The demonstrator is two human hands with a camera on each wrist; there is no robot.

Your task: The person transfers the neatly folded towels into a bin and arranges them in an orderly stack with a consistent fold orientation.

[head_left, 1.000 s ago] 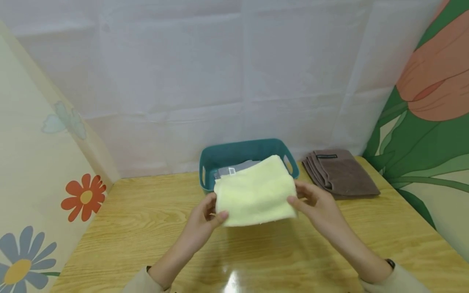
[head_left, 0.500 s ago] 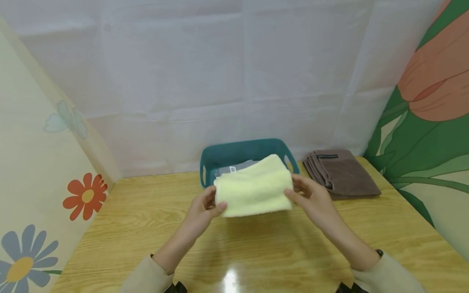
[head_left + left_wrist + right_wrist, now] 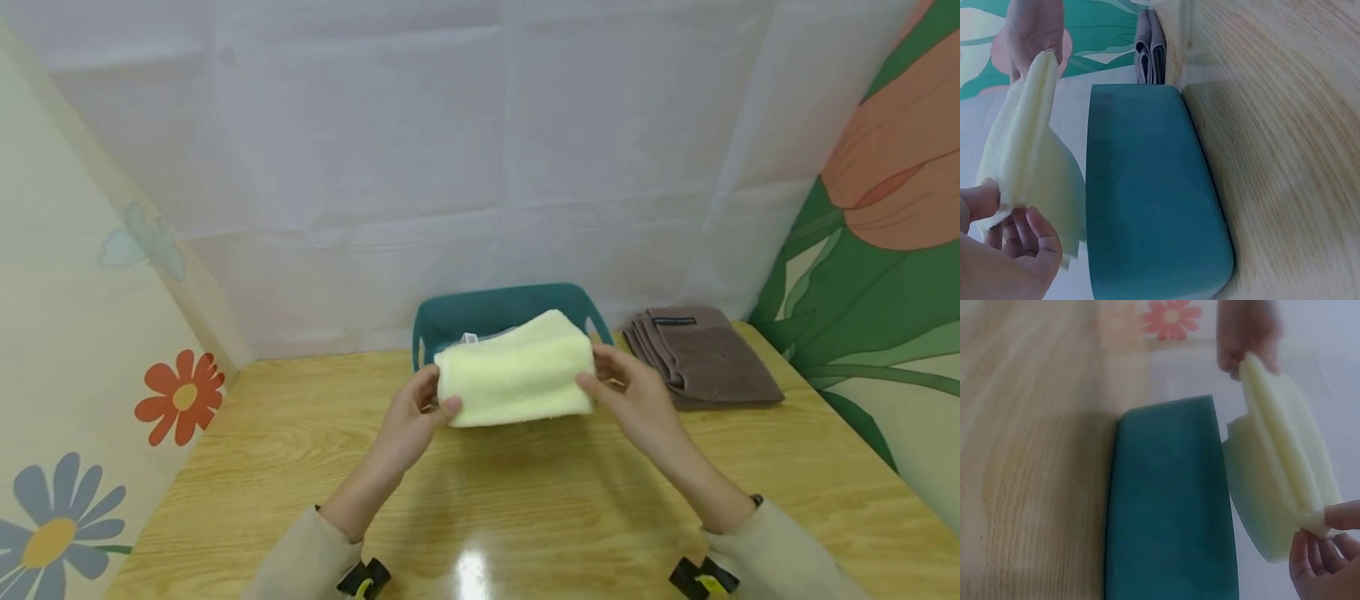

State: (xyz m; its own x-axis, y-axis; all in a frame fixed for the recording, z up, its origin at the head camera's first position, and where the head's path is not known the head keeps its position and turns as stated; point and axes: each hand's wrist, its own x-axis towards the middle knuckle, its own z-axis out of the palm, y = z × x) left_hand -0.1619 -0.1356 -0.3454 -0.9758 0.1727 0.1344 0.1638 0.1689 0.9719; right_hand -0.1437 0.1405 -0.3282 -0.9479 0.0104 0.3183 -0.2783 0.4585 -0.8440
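A folded pale yellow towel (image 3: 517, 375) is held level between both hands, above the front of a teal basket (image 3: 495, 308). My left hand (image 3: 408, 417) pinches the towel's left edge, thumb on top and fingers beneath. At the opposite edge my right hand (image 3: 633, 400) pinches it the same way. Both wrist views show the towel (image 3: 1029, 137) over the basket's rim, its far part drooping toward the opening. Inside the basket a grey cloth with a white tag (image 3: 470, 338) peeks out behind the towel, which hides most of it.
A folded brown towel (image 3: 697, 354) with a dark label lies on the wooden table (image 3: 315, 433), right of the basket. Behind the basket hangs a white sheet (image 3: 360, 183). Walls painted with flowers (image 3: 183, 396) stand at both sides.
Both hands have moved the yellow towel a little away from me, farther over the basket. It now covers more of the grey cloth, and its near edge has risen in view.
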